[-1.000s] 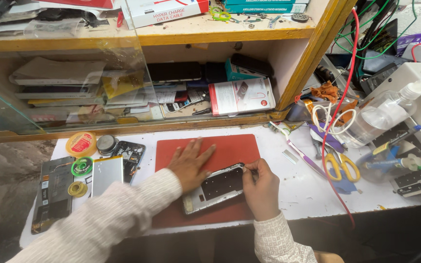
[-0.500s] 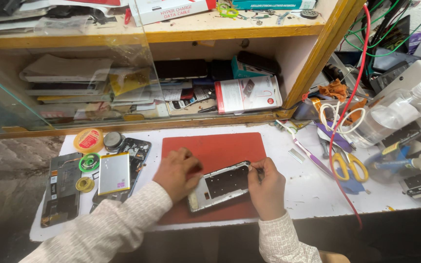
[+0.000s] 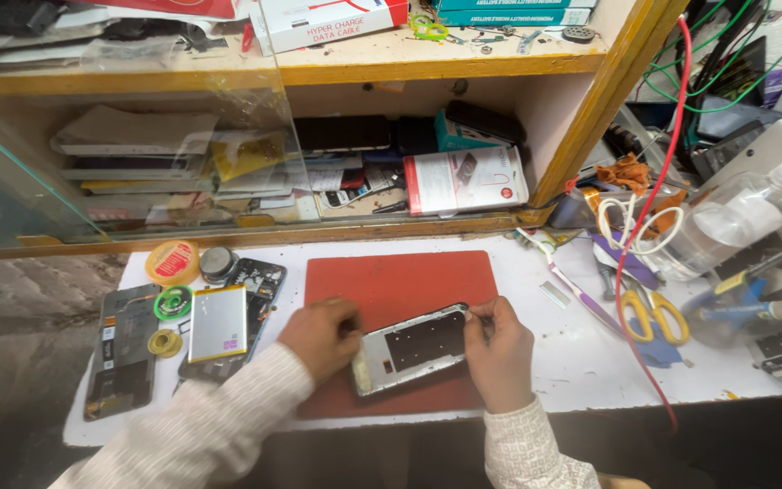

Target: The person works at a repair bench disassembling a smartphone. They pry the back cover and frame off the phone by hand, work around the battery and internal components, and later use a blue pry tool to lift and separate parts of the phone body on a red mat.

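I see the left hand (image 3: 320, 335) curled shut on the phone's (image 3: 414, 347) left end. The right hand (image 3: 500, 349) pinches its right edge with bent fingers. The phone lies between the 2 hands on the red mat (image 3: 391, 276).

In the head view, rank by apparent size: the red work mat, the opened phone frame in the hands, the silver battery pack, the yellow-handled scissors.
1. red work mat
2. opened phone frame
3. silver battery pack and yellow-handled scissors: they look about alike, so no ranking between them.

Phone frame (image 3: 414, 349): silvery metal rim, dark matt inside. Mat (image 3: 391, 281): matt red rubber. Shelf (image 3: 463, 68) at 12 o'clock: worn yellow-edged wood.
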